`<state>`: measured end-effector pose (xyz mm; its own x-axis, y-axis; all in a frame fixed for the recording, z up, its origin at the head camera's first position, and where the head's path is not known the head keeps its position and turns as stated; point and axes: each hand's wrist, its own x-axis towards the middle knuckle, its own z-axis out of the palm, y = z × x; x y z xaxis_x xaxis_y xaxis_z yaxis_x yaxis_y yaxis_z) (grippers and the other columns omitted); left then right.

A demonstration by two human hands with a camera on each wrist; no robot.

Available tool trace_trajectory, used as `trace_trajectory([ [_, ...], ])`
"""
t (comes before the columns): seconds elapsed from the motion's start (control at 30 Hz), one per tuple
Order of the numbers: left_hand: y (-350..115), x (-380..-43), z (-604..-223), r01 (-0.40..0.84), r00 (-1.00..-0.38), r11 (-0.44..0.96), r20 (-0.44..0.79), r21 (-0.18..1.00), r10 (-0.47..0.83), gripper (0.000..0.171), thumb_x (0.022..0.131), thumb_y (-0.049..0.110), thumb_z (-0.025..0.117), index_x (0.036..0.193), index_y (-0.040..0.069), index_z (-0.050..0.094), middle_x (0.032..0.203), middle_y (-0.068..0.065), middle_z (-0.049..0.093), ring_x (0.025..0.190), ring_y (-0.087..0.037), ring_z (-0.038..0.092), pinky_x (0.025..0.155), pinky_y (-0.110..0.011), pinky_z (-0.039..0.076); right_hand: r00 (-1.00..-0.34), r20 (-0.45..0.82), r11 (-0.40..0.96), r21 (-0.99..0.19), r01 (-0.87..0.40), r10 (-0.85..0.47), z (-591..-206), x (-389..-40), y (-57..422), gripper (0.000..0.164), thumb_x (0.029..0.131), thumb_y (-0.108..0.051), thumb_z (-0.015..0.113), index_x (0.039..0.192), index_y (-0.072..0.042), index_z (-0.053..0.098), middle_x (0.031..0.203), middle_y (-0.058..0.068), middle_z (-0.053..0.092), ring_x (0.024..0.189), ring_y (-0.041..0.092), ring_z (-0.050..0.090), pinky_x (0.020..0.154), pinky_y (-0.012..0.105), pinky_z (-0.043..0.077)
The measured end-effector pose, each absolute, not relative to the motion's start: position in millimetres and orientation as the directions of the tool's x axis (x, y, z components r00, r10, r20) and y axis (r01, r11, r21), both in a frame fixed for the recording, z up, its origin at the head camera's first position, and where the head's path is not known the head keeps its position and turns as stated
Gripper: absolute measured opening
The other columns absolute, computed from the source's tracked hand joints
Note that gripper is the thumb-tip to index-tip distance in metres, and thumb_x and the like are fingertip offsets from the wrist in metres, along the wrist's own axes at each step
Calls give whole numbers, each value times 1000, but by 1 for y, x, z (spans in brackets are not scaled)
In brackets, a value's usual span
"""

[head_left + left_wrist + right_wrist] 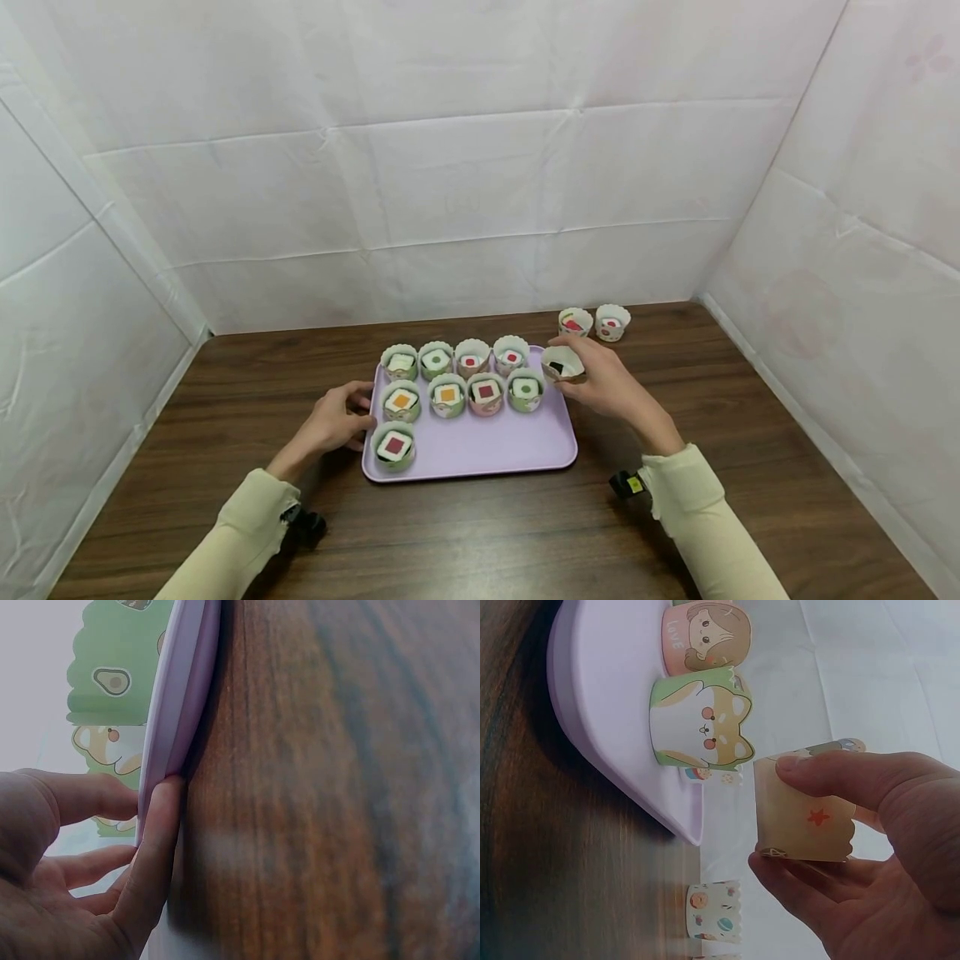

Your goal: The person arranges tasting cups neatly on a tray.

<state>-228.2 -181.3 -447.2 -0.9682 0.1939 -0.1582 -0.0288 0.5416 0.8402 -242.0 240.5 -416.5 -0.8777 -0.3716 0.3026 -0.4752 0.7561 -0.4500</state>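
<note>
A pale purple tray (pixel 487 446) lies on the table, with several patterned paper cups holding sushi-like pieces along its back, middle and left side. My left hand (pixel 333 421) holds the tray's left rim, its fingertips on both sides of the edge in the left wrist view. Above the tray's back right corner, my right hand (pixel 603 379) grips a cream paper cup (pixel 806 814) with a red star, thumb on one side and fingers on the other. Something black and white shows inside this tilted cup. Nearest to it stands a green dog-face cup (pixel 701 724).
Two more filled paper cups, one with a red and yellow piece (pixel 574 323) and one with a red-and-white piece (pixel 612 323), stand on the wooden table (pixel 480 533) behind the right hand. White cloth walls (pixel 450 183) enclose the back and sides.
</note>
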Motion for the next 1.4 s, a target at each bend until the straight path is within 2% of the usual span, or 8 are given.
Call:
trace_trajectory([
  [1.13, -182, -229, -448, -28, -969, 545, -156, 838, 190, 65, 90, -3, 65, 151, -4, 44, 123, -26, 57, 71, -17, 67, 61, -36, 67, -869, 320, 739, -462, -491, -377, -410, -237, 233, 62, 85, -9, 82, 142, -7, 56, 143, 15, 61, 136, 39, 54, 110, 59, 51],
  [1.4, -182, -229, -447, -31, -969, 546, -160, 837, 190, 65, 90, -2, 65, 152, -3, 44, 125, -26, 56, 74, -18, 67, 62, -36, 67, -868, 324, 737, -463, -492, -376, -408, -236, 231, 62, 85, -9, 83, 141, -7, 56, 142, 14, 62, 135, 38, 56, 108, 58, 52],
])
